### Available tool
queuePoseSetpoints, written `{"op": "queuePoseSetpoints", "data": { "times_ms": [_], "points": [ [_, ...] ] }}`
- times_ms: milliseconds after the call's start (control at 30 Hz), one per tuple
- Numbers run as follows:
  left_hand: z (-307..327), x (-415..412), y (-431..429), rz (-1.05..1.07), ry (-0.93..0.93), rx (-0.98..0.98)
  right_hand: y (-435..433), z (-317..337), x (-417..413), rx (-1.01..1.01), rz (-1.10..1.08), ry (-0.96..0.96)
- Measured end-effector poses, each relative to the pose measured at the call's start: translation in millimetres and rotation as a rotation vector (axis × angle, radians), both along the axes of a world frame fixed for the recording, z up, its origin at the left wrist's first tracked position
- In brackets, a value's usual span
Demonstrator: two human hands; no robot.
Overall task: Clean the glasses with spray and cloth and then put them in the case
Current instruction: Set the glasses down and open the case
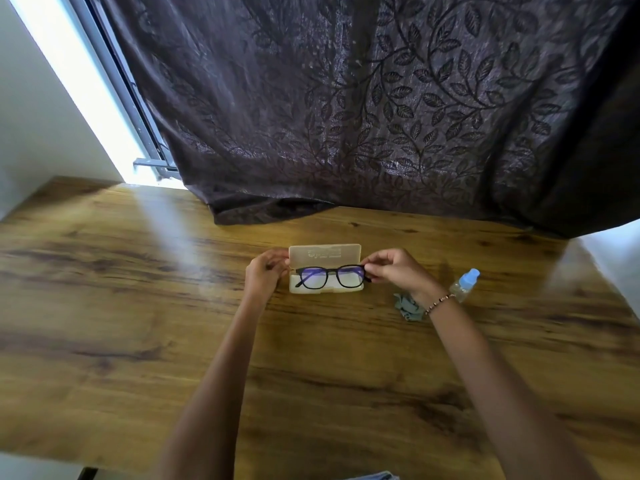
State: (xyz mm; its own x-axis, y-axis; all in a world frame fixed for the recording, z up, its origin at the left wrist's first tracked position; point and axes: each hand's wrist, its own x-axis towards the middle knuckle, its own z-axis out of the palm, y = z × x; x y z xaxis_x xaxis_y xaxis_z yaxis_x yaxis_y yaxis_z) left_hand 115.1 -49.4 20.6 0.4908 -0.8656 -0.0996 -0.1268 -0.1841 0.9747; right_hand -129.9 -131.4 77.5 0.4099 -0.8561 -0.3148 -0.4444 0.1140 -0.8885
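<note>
Both forearms reach over the desk (138, 306); the right hand (394, 268) pinches the glasses (330, 277) above the open case (325, 268), which the left hand (265, 273) grips. The cloth (408, 308) and spray bottle (464, 285) lie beside the right wrist, so cleaning looks finished; seating and closing remain.

Open case (325, 252): I can make out embossed lettering on the inner face of its raised lid, too blurred to read; I find no other text or numbers.
</note>
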Motion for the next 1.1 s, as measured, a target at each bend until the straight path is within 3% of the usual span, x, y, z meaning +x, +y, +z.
{"op": "queuePoseSetpoints", "data": {
  "times_ms": [733,933,1100],
  "points": [
    [-10,-10,0,0.046,0.032,-0.029,10,-31,30,-0.04,-0.292,0.01],
    [-11,-11,3,0.038,0.019,-0.049,16,-39,28,-0.174,-0.267,0.131],
    [-12,-10,4,0.029,0.018,-0.054,19,-38,23,-0.238,-0.211,0.094]
  ]
}}
